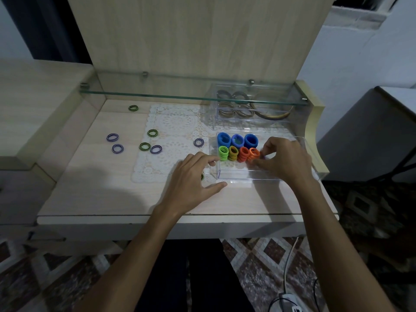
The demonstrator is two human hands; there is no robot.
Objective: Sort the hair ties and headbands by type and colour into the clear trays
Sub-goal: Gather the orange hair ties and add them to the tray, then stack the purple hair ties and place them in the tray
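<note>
Hands at the near clear tray [243, 176]

Right hand [286, 158] fingers curl, pinching a purple tie [263, 156] beside the orange ties [254, 154]; left hand [193, 179] rests relaxed, fingertips touching the tray's corner.

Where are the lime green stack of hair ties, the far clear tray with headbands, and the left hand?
lime green stack [223, 153], head view, on its front rings.
far clear tray [290, 119], head view, on its right front rim.
left hand [191, 176], head view, on the back of the hand.

Blue thick fabric hair ties [236, 140], lime-green [223, 153], olive [233, 153] and orange [244, 154] coiled stacks, purple-and-black [112, 137] and green-and-black [152, 132] loose rings, white patterned lace doily [173, 122].
</note>
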